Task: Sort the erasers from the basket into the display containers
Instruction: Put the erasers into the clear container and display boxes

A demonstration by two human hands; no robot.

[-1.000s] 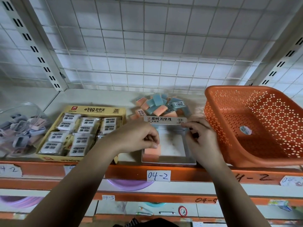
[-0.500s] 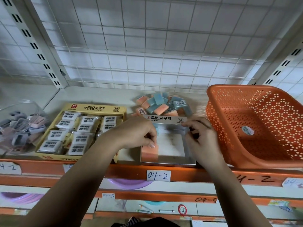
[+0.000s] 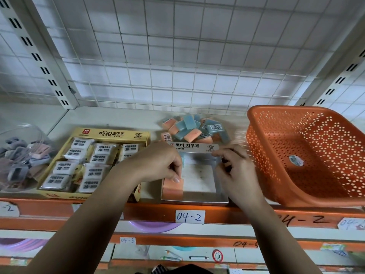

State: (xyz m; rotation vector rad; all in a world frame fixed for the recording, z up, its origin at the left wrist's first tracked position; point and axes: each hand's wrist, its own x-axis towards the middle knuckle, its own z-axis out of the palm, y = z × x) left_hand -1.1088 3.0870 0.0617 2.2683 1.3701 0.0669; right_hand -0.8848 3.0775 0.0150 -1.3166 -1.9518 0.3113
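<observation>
A silver display box (image 3: 205, 199) with a Korean label strip stands at the shelf's front edge. Orange erasers (image 3: 172, 189) stand in its left front corner. My left hand (image 3: 158, 165) is curled over them, its thumb tip down on the top eraser. My right hand (image 3: 236, 172) is curled at the box's right wall and grips it. A loose heap of blue and orange erasers (image 3: 194, 129) lies just behind the box. The orange perforated basket (image 3: 280, 155) sits tilted to the right, with only a round sticker inside.
A yellow carton (image 3: 110, 133) of wrapped 2B erasers sits left of the box. A clear tub (image 3: 21, 155) of grey and pink items stands at the far left. Wire grid backs the shelf. Lower shelves carry handwritten tags.
Both hands stay at the silver box, almost unmoved. The left thumb has settled a little lower on the orange erasers.
</observation>
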